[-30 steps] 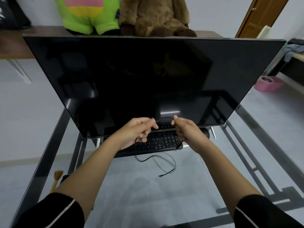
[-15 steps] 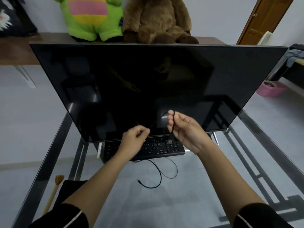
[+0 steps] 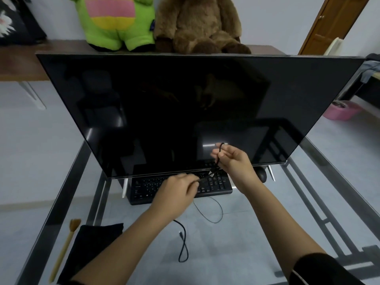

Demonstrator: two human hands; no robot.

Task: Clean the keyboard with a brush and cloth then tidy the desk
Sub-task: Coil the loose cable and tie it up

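A black keyboard (image 3: 144, 190) lies on the glass desk (image 3: 246, 233), half tucked under the big dark monitor (image 3: 185, 110). Its thin black cable (image 3: 183, 243) trails loose across the glass, plug end free. My right hand (image 3: 232, 163) pinches a folded loop of that cable, raised in front of the screen. My left hand (image 3: 178, 192) hovers over the keys and grips the same cable lower down. A brush (image 3: 63, 247) with a yellow handle and a black cloth (image 3: 94, 241) rest at the desk's near left.
A black mouse (image 3: 262, 174) sits under the monitor's right side. Behind the screen a wooden shelf (image 3: 20, 62) carries a green plush toy (image 3: 117, 21) and a brown teddy bear (image 3: 197, 23). A pink bowl (image 3: 345, 110) stands on the floor at right.
My right hand rose with a loop of cable while my left hand dropped toward the keyboard, drawing the cable taut between them. The free end shifted nearer on the glass.
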